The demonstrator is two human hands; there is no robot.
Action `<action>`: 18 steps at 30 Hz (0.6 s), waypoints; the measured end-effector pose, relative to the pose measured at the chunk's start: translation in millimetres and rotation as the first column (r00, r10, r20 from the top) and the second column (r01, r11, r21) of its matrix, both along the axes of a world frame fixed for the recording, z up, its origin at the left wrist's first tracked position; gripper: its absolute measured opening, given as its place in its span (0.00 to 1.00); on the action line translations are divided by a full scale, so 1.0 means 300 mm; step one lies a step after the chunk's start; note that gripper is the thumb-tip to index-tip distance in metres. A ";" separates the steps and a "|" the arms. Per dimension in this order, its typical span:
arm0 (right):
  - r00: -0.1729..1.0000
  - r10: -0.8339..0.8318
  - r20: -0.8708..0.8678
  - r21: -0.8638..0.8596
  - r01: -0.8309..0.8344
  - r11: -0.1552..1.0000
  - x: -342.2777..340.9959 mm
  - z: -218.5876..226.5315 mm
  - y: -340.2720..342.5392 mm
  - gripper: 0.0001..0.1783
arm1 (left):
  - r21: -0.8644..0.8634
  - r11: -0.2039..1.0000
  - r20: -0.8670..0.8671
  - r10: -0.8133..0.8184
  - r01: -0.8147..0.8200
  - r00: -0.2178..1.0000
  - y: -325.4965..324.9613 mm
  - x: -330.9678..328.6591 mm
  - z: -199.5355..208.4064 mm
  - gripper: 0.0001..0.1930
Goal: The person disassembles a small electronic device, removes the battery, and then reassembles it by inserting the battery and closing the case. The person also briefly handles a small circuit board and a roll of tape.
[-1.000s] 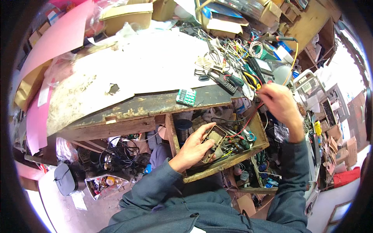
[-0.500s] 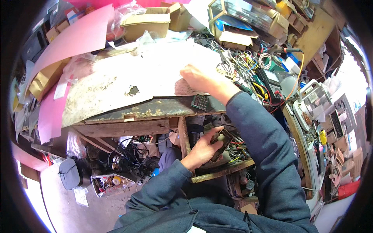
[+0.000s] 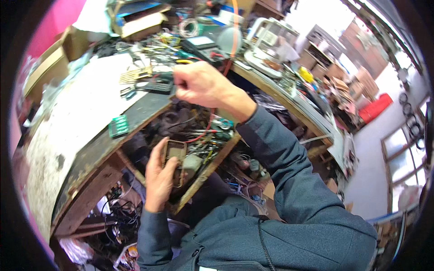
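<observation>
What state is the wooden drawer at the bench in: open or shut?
Open: the drawer juts out past the edge of the bench, and tools show inside it, near the left hand.

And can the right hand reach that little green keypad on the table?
Probably yes: the green keypad lies uncovered on the dark strip of table, and nothing seems to stand between it and the right hand.

Jacket (image 3: 226, 237): dark blue-grey | sleeves (image 3: 281, 147): long | button (image 3: 195, 253): round | cord (image 3: 264, 246): black
</observation>
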State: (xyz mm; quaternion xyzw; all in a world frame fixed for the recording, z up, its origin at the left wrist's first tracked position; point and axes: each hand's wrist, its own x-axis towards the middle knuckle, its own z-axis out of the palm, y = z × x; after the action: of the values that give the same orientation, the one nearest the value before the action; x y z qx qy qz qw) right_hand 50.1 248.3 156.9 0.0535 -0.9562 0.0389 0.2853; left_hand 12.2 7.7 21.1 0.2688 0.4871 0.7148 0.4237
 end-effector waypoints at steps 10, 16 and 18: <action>0.532 -0.847 -0.006 -0.153 0.837 0.526 0.868 0.124 0.335 0.09 | 0.001 0.999 0.042 -0.039 0.039 0.998 0.010 0.020 -0.004 0.28; 0.410 -0.907 0.093 -0.025 0.912 0.409 1.012 0.143 0.454 0.09 | -0.020 0.997 0.052 -0.075 0.077 0.996 -0.001 0.010 -0.001 0.28; 0.404 -0.907 0.122 -0.003 0.914 0.407 1.019 0.129 0.495 0.10 | -0.001 0.998 0.050 -0.068 0.068 0.996 -0.001 0.010 -0.008 0.28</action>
State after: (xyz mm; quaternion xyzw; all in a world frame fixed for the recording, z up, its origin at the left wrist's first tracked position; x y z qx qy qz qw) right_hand 355.7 396.7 195.6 -0.4867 -0.8426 -0.0870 0.2136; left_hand 15.4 7.4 18.8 0.2666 0.4679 0.7059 0.4601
